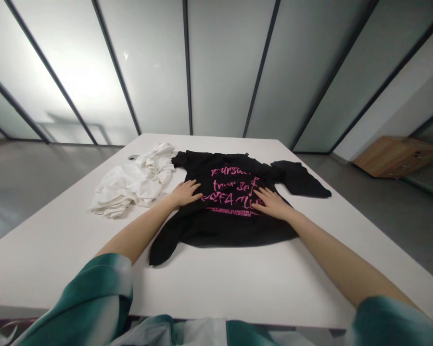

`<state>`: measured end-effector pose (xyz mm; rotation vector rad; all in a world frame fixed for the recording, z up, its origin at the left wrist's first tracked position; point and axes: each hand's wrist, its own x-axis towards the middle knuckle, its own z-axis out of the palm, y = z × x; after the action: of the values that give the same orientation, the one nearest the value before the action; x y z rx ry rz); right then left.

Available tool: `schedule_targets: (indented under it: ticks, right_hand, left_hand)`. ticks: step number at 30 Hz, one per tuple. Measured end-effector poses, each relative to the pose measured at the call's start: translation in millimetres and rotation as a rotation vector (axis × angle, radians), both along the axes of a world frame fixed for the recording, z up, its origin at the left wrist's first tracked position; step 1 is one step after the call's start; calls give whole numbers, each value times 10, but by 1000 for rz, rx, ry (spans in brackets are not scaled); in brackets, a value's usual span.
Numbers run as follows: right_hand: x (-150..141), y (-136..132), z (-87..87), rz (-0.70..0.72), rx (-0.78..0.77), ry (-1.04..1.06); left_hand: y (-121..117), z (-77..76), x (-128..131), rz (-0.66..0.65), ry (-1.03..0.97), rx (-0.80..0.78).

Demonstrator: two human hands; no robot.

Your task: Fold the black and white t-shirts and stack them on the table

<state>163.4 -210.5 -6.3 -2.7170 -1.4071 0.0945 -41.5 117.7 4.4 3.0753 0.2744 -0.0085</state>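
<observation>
I have both hands open, palms down on the cloth with fingers loosely spread, gripping nothing: the left hand (184, 193) by the lettering's left end, the right hand (273, 203) by its right. Under them, the black fabric shirt with pink brushed lettering (231, 233) lies mid-table, print up. I judge its body mostly spread out and not folded; a black tapering flap (164, 245) juts toward me, another black flap (299, 180) out right. Beyond my left hand, the crumpled white cloth heap (130, 182) lies unsorted on the smooth white table (216, 283).
</observation>
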Motion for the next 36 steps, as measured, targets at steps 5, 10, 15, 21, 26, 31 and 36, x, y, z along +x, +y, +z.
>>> schedule_targets:
  ticks: [5, 10, 15, 21, 26, 31, 36]
  right_hand:
    - [2, -236, 5, 64, 0, 14]
    - [-18, -294, 156, 121, 64, 30]
    - [344, -97, 550, -40, 185, 124]
    - [1035, 419, 648, -249, 236, -95]
    - [1326, 712, 422, -305, 122, 44]
    - [1304, 724, 261, -386, 85, 22]
    - [1259, 682, 292, -426, 122, 157]
  left_hand:
    - [38, 65, -132, 65, 32, 81]
    - [45, 296, -253, 136, 132, 111]
    - [189, 701, 15, 196, 261, 77]
    - [413, 684, 796, 205, 13, 142]
    - [553, 374, 1243, 204, -20, 74]
    - [658, 268, 1296, 300, 78, 55]
    - [859, 398, 1266, 288, 187, -55]
